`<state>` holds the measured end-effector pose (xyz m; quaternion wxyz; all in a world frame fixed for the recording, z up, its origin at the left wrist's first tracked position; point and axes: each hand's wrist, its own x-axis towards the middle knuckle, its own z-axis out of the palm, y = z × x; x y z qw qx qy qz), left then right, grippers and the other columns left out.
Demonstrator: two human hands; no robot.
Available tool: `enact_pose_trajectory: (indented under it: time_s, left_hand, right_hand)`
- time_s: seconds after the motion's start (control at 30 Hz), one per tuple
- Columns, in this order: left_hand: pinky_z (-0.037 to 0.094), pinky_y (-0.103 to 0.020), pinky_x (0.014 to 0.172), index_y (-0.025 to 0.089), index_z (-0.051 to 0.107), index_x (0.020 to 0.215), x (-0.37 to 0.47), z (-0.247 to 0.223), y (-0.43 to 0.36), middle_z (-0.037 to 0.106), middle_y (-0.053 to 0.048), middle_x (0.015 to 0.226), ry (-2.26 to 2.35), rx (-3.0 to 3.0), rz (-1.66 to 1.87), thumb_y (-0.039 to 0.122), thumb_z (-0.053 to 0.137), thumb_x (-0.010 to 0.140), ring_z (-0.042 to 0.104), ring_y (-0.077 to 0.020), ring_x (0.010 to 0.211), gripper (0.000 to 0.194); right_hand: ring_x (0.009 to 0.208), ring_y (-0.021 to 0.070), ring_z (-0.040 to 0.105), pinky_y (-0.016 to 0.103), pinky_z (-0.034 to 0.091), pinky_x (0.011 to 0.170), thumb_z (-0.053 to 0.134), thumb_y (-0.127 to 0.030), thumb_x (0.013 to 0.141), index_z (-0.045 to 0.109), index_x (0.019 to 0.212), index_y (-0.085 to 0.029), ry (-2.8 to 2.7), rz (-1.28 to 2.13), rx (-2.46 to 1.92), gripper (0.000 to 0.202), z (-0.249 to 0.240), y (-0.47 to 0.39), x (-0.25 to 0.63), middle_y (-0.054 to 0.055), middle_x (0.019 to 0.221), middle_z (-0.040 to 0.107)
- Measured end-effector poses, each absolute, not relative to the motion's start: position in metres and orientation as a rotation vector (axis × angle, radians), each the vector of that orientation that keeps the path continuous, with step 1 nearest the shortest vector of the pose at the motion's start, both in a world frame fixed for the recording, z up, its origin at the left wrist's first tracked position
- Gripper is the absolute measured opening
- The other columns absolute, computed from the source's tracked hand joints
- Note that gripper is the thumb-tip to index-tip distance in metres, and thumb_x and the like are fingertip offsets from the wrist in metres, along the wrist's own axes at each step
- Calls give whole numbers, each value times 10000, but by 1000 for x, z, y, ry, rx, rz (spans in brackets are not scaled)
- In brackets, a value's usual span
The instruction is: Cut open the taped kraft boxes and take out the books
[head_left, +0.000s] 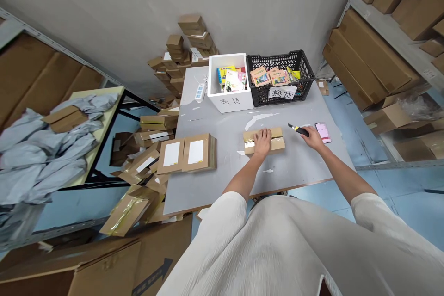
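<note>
Reference item: the white box [231, 106]. From where I stand, two handwritten characters mark its front: the first unclear, the second 货. A booklet [231, 81] inside it shows an initial "B". Immediately right of the white box, a paper sign [282, 92] on the black crate [258, 98] reads 换货. Left-forward of the white box, white labels [195, 151] on parcels [212, 153] are illegible.

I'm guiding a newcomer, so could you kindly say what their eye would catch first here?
Probably the left hand on a taped brown cardboard box on the grey tabletop, and the right hand, right of the box, holding a black-and-yellow utility knife. Behind them stand a white rectangular bin and a black plastic crate, side by side.
</note>
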<state>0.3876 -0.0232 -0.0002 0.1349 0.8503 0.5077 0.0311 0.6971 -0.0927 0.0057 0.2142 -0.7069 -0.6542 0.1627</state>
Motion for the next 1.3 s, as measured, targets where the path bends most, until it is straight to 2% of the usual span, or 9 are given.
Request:
enact_pose_trajectory:
  time_s: [0.23, 0.37, 0.47, 0.6, 0.8, 0.9, 1.03, 1.13, 1.3]
  left_hand:
    - [251, -589, 1299, 227, 347, 1744, 383, 11, -27, 388, -165, 1792, 1479, 2415, 136, 264, 396, 1058, 324, -344, 1652, 689]
    - [277, -579, 1291, 262, 459, 1649, 360, 19, -35, 394, -153, 1778, 1437, 2389, 134, 447, 483, 1062, 337, -346, 1634, 616]
    - [286, -569, 1286, 281, 504, 1590, 337, 21, -44, 432, -152, 1737, 1433, 2390, 113, 544, 601, 1024, 352, -358, 1610, 632]
    - [301, -543, 1266, 294, 557, 1518, 316, 19, -51, 487, -147, 1662, 1452, 2411, 83, 483, 672, 1014, 406, -353, 1550, 550]
    - [400, -478, 1131, 289, 655, 1346, 300, 19, -51, 604, -136, 1433, 1525, 2412, 68, 444, 676, 1031, 536, -339, 1354, 352]
    - [422, -461, 1087, 283, 666, 1322, 292, 19, -46, 654, -136, 1352, 1560, 2375, 58, 365, 597, 1070, 580, -330, 1309, 274]
    - [460, -421, 1039, 293, 668, 1327, 286, 19, -36, 733, -96, 1251, 1574, 2258, 40, 232, 423, 1105, 660, -291, 1211, 337]
    - [475, -408, 1042, 278, 685, 1300, 288, 21, -30, 733, -101, 1260, 1592, 2237, 75, 262, 386, 1119, 673, -287, 1202, 350]
    - [468, -444, 1086, 259, 661, 1345, 297, 27, -27, 683, -135, 1377, 1665, 2182, 74, 320, 431, 1106, 622, -316, 1291, 337]
  right_hand:
    - [1202, 346, 678, 460, 536, 1077, 666, -382, 983, 705, 1407, -213, -1829, 582, -1938, 457, 5, -81, 683, 154, 1315, 717]
    - [1225, 333, 675, 437, 530, 1094, 663, -387, 979, 735, 1362, -197, -1874, 662, -1871, 433, 2, -63, 650, 155, 1298, 728]
    - [1321, 338, 638, 462, 491, 1152, 667, -385, 966, 747, 1349, -212, -1942, 684, -1796, 428, 4, -40, 620, 151, 1403, 711]
    - [1460, 369, 547, 512, 426, 1199, 688, -397, 943, 771, 1317, -248, -2073, 687, -1827, 411, 11, -15, 582, 134, 1530, 664]
    - [1271, 355, 657, 478, 468, 1083, 644, -453, 970, 784, 1210, -241, -2053, 721, -1984, 349, 22, -12, 564, 119, 1297, 782]
    - [1193, 328, 700, 433, 502, 1025, 653, -470, 968, 775, 1162, -237, -1965, 793, -2049, 327, 24, -22, 572, 105, 1250, 804]
    - [1066, 272, 747, 361, 553, 918, 700, -438, 947, 744, 1154, -250, -1824, 962, -1960, 283, 21, -45, 574, 86, 1237, 815]
    - [1041, 258, 755, 347, 571, 884, 738, -454, 921, 703, 1100, -250, -1690, 1059, -1872, 274, 18, -64, 566, 70, 1178, 817]
    - [906, 242, 780, 299, 564, 711, 791, -579, 885, 616, 1058, -250, -1343, 1415, -1739, 410, 21, -78, 560, 49, 1011, 802]
